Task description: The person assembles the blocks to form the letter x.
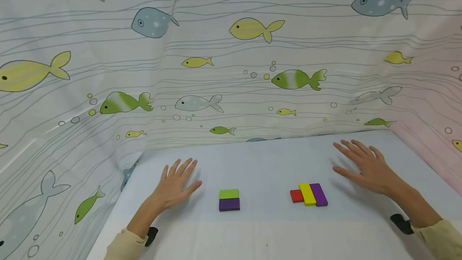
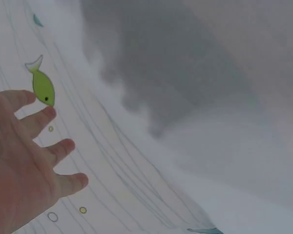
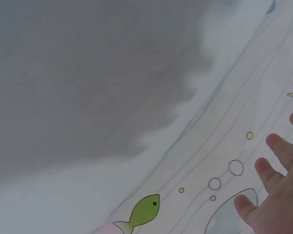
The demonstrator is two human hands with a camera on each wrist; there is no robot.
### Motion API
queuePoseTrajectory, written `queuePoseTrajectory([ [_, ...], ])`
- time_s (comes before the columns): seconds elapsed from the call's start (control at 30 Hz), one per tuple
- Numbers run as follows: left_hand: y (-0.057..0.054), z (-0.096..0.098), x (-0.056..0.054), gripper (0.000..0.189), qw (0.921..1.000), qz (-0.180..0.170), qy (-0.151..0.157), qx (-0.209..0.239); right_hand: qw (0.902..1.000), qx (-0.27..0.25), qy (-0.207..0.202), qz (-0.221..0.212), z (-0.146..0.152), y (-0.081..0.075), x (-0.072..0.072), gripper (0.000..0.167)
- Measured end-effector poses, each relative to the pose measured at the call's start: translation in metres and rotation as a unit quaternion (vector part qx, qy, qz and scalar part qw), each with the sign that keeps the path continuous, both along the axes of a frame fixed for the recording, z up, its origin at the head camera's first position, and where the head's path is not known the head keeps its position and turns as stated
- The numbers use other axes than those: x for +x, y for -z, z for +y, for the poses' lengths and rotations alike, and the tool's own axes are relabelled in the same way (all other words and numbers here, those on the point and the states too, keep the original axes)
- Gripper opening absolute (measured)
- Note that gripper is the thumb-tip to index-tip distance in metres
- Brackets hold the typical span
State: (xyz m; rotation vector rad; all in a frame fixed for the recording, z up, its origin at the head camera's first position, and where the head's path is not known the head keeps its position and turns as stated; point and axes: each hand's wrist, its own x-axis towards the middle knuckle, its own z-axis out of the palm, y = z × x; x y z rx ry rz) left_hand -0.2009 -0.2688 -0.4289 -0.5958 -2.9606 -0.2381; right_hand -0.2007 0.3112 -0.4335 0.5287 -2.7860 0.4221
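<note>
In the head view a green block (image 1: 229, 193) lies against a dark purple block (image 1: 229, 204), left of the table's middle. Farther right a small red block (image 1: 296, 196), a yellow block (image 1: 307, 194) and a purple block (image 1: 319, 194) lie side by side, touching. My left hand (image 1: 177, 187) hovers with spread fingers to the left of the green block, holding nothing. On the other side, my right hand (image 1: 368, 169) is held above the table, beyond the purple block, its fingers spread and apart from every block. Both wrist views show spread fingers over the table's shadow.
The white table (image 1: 260, 236) carries the blocks. A fish-patterned curtain (image 1: 245, 87) hangs along its back and both sides. Dark straps with small devices sit at the left wrist (image 1: 151, 236) and the right wrist (image 1: 401, 224).
</note>
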Motion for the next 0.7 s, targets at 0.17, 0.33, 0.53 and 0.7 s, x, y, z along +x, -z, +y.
queuePoseTrajectory([
  [0.17,-0.003,0.009,0.005,0.073,0.9996,-0.014,0.021,0.010,0.9999,-0.002,-0.011,0.008,-0.007,-0.003,-0.001,0.078],
  [0.33,-0.006,0.016,0.009,0.072,0.9984,-0.019,0.050,0.017,0.9999,-0.004,-0.014,0.005,-0.014,-0.004,0.001,0.077],
  [0.53,-0.008,0.024,0.012,0.068,0.9960,-0.017,0.084,0.026,0.9998,-0.012,-0.018,-0.001,-0.020,-0.009,0.004,0.074],
  [0.7,-0.008,0.032,0.015,0.064,0.9926,-0.009,0.113,0.043,0.9992,-0.022,-0.022,-0.024,-0.026,-0.011,0.005,0.073],
])
